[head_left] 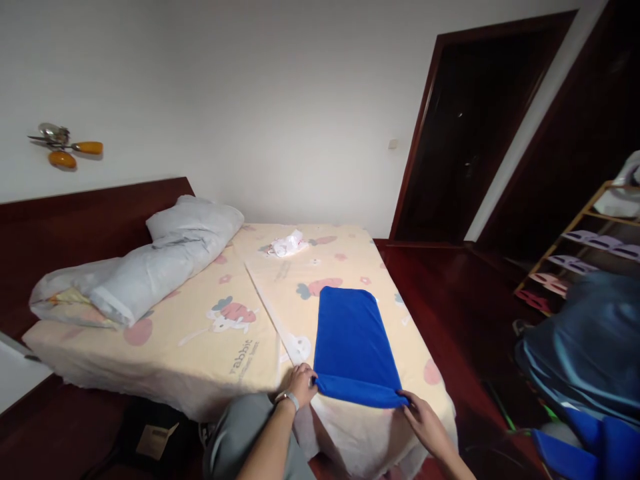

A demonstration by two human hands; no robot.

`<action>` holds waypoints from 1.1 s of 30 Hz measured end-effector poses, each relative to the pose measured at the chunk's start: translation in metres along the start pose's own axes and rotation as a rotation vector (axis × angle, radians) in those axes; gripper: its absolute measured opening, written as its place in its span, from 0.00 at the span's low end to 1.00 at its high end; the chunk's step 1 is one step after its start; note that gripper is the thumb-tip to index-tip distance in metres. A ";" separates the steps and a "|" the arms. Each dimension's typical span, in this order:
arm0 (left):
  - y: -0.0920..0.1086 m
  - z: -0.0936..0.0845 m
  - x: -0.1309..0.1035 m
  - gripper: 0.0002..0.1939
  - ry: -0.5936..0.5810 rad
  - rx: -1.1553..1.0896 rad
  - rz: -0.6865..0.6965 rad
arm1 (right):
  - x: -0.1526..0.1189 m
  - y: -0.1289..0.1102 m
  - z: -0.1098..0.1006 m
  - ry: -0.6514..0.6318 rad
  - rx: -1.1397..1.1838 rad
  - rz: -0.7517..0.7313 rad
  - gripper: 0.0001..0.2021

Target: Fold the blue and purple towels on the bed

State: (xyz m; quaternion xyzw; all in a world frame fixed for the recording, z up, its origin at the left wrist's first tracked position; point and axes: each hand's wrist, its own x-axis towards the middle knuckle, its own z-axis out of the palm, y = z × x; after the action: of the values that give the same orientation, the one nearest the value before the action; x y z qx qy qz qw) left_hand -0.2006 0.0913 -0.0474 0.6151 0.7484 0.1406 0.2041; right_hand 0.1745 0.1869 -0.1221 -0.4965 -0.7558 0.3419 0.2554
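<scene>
A blue cloth (pixel 350 333) lies flat on the bed, with its near edge turned over in a narrow fold. My left hand (pixel 301 385), a pale band on its wrist, pinches the left end of that fold. At the fold's right end, my right hand (pixel 419 415) grips the corner between thumb and fingers. Beneath the cloth is a cream bed sheet (pixel 200 353) printed with rabbits and carrots.
A grey-white bundled quilt (pixel 175 260) rests by the dark headboard (pixel 90 223). Farther back sits a small crumpled white item (pixel 289 244). At right are a slipper rack (pixel 575 230), a dark draped heap (pixel 585 340) and more blue fabric (pixel 575 453). A black bag (pixel 135 440) is low left.
</scene>
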 end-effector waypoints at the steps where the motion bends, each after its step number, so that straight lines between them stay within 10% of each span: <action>1: 0.002 0.000 0.003 0.14 0.017 -0.014 -0.014 | 0.004 -0.002 -0.001 0.001 0.047 0.047 0.24; 21: 0.005 0.020 0.061 0.11 0.003 -0.151 -0.454 | 0.072 -0.013 -0.004 0.051 -0.112 0.392 0.31; 33: 0.010 0.012 0.062 0.17 0.002 -0.365 -0.454 | 0.068 -0.044 -0.011 0.092 0.014 0.392 0.27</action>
State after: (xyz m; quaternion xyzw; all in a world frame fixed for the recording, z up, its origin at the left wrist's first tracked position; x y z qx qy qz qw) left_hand -0.1963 0.1535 -0.0617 0.3851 0.8294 0.2241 0.3369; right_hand 0.1313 0.2410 -0.0777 -0.6474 -0.6300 0.3671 0.2216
